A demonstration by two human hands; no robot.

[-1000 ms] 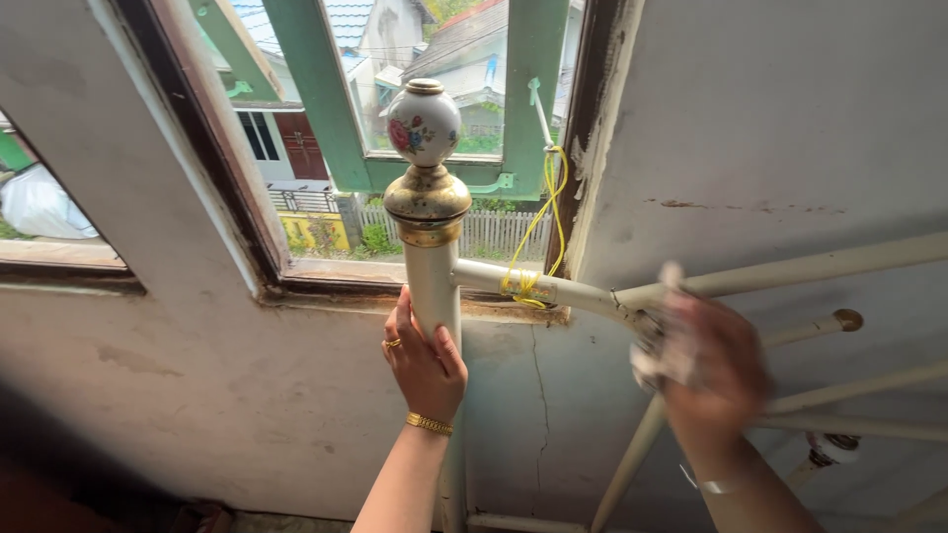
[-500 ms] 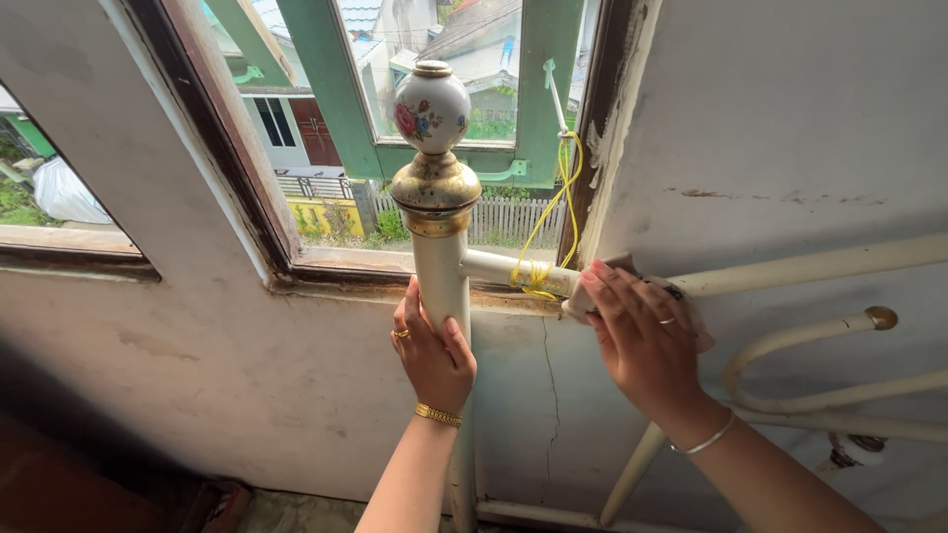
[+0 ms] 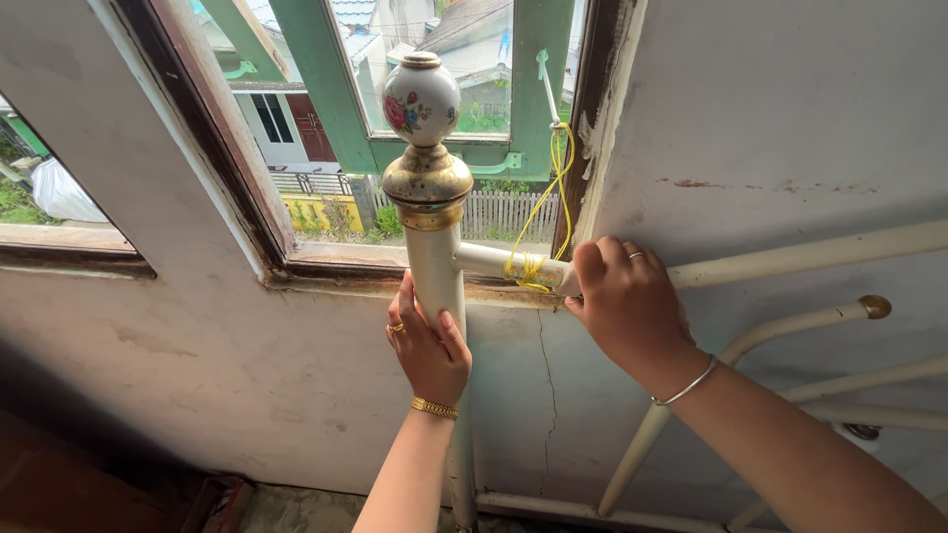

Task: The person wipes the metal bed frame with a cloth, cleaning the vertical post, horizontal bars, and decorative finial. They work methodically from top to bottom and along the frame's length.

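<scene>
Cracked wall [image 3: 790, 109], window [image 3: 434, 99]; hands grip bedpost [image 3: 435, 271], rail [image 3: 790, 259]

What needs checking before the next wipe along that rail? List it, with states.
1. Left hand wrapped around the cream post: ok.
2. Right hand closed over the top rail: ok.
3. Cloth under the right hand: cannot tell, hidden by the fingers.
4. Yellow string tied on the rail, close beside the right hand: not ok, it sits right at the hand.
5. Floral knob upright on its brass collar: ok.
</scene>
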